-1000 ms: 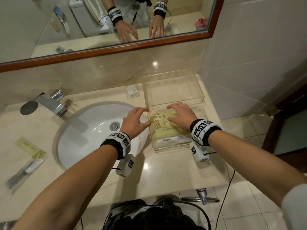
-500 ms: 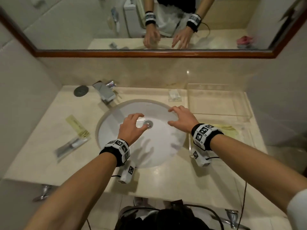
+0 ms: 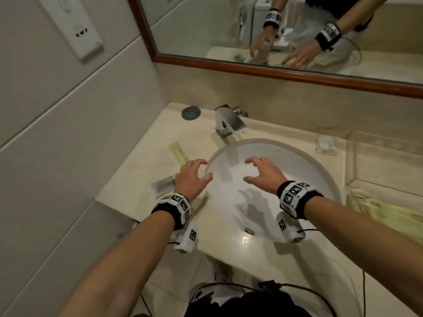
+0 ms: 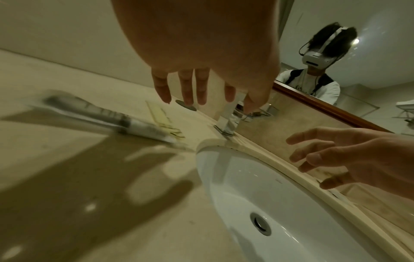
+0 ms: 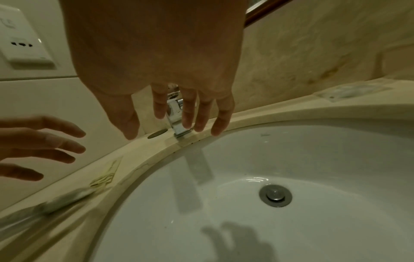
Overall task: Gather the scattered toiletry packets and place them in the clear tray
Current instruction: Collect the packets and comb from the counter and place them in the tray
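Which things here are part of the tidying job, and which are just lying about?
Job: yellow packet, clear packet, small packet, tray, filled packets, left hand, right hand.
Lying about: tap, sink, grey disc, mirror.

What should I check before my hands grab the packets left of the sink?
1. Left hand free: ok, open, holding nothing.
2. Right hand free: ok, open over the sink.
3. Yellow packet reachable: ok, flat on the counter just past the left fingertips.
4. Clear toothbrush packet in sight: ok, partly hidden behind the left hand.
5. Clear tray has room: ok, yellow packets lie flat inside.
6. Small clear packet by the tray: not ok, not yet gathered.
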Motion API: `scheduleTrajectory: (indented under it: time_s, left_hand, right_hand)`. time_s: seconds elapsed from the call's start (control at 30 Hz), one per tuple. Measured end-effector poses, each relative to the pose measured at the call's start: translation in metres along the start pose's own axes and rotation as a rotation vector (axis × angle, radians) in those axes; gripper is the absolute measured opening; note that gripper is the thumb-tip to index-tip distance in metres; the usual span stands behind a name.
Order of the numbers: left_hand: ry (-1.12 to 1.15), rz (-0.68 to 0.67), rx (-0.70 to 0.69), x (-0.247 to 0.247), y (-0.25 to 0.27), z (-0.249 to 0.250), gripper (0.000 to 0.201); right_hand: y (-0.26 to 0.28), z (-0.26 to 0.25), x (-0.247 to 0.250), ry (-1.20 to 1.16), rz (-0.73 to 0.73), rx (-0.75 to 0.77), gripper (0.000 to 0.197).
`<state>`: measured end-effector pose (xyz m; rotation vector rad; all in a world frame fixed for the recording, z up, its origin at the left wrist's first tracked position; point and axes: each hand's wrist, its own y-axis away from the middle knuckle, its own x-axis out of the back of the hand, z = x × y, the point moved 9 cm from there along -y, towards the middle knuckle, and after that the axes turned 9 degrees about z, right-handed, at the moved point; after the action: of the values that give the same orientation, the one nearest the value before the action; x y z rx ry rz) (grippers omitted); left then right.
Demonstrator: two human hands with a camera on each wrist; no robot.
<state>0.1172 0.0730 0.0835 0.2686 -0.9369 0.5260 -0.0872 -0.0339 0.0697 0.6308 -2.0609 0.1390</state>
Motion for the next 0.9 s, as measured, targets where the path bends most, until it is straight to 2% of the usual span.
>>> scheduleTrajectory:
  time_s: [0.23, 0.6, 0.77, 0.9]
  left_hand:
    - [0.017, 0.011, 0.068, 0.019, -0.015, -0.055, 0.037]
    - [-0.042, 0.007, 0.089, 0.033, -0.045, -0.115, 0.044]
    - [-0.044, 0.021, 0.105, 0.039, -0.052, -0.131, 0.040]
    - [-0.032, 0.017, 0.110, 0.038, -0.057, -0.137, 0.039]
  right_hand:
    - [-0.023, -0.045, -0.046, 0.006, -0.055, 0.006, 0.055]
    - [-0.068, -0.111, -0.112, -0.002, -0.107, 0.049, 0.054]
    - [-0.085, -0.123, -0.133, 0.059, -0.108, 0.030, 0.054]
    - [-0.093, -0.126, -0.137, 0.164, -0.069, 0.024, 0.046]
